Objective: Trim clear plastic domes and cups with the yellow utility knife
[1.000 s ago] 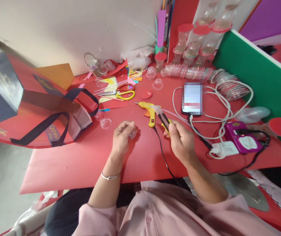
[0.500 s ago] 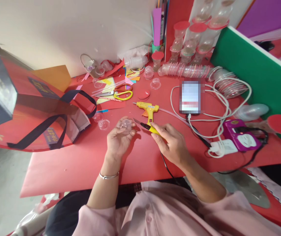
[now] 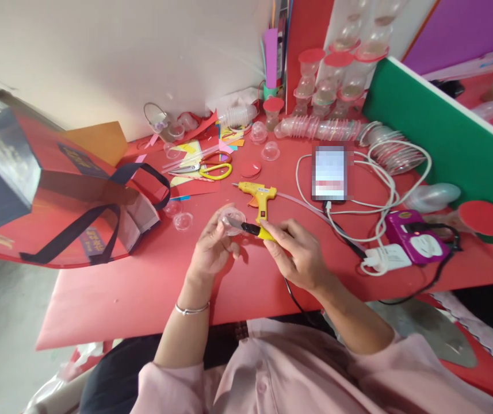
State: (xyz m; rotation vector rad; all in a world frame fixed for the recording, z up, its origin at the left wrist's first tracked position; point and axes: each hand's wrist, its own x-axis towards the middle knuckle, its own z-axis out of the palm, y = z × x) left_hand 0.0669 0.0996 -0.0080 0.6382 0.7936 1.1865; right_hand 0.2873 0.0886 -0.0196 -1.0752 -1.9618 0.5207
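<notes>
Between the thumb and fingers of my left hand [image 3: 210, 244] is a clear plastic dome lid [image 3: 234, 216], its opening tilted toward the right. My right hand [image 3: 298, 250] grips a yellow utility knife [image 3: 264, 231] with a black front end. The knife's blade [image 3: 231, 222] overlaps the lid in view; whether it touches the plastic I cannot tell. Just beyond my hands a yellow glue gun [image 3: 260, 195] lies on its side, nozzle to the left. Several more clear lids, one of them a dome lid [image 3: 183, 221], lie left of my left hand.
Scissors [image 3: 216, 167] lie among paper scraps at the back. A red bag [image 3: 56, 190] stands at left. Stacked clear lids [image 3: 321, 127], a phone [image 3: 329, 172], white cables, a purple power socket [image 3: 419, 236] and a green divider [image 3: 436, 126] fill the right side.
My left hand has turned the lid so that its opening faces the knife. The knife has moved left, bringing its blade from beside the lid to overlap it.
</notes>
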